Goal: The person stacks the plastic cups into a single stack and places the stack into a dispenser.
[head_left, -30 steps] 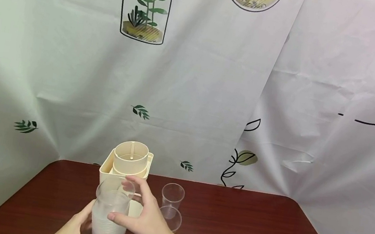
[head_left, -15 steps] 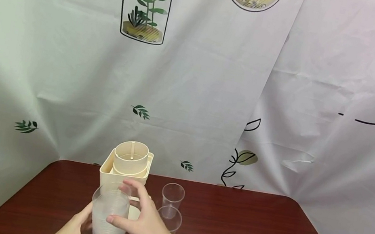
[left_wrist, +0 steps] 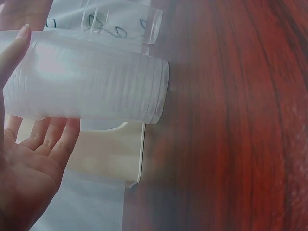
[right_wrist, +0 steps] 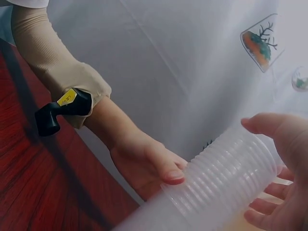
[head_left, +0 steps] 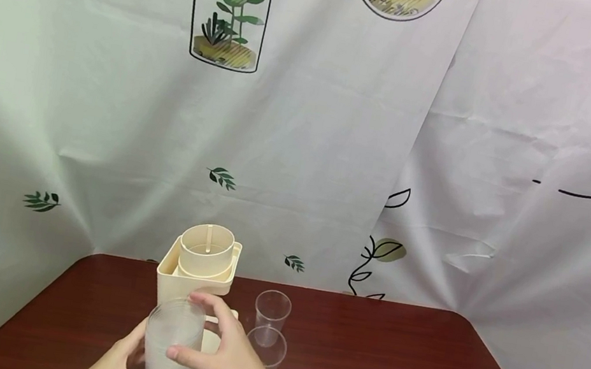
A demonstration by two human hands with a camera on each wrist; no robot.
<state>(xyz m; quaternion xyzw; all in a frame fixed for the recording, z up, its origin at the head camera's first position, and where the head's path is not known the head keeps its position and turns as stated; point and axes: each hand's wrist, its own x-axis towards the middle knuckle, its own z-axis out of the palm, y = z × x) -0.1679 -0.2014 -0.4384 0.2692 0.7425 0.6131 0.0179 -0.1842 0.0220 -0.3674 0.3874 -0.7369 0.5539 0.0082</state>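
Note:
A tall stack of clear plastic cups (head_left: 171,345) stands upright before me, nested closely with the rims at the top. My left hand (head_left: 122,363) holds the lower part of the stack, thumb on the near side and fingers behind it. In the left wrist view its fingers (left_wrist: 62,137) wrap under the ribbed cups. My right hand (head_left: 234,352) spans the top of the stack, thumb against the near side and index finger at the far rim. The right wrist view shows the left hand's thumb (right_wrist: 171,175) on the stacked rims.
Behind the stack is a cream-coloured container (head_left: 192,284) with a round open cylinder (head_left: 205,260) on top. Two single clear cups stand to its right, a farther cup (head_left: 273,307) and a nearer cup (head_left: 269,351). The reddish-brown table (head_left: 388,367) meets a printed white cloth (head_left: 309,135).
The top cup has sunk down into the stack, so its rim now sits level with the others. My right hand has moved slightly down with it; the left hand keeps its hold.

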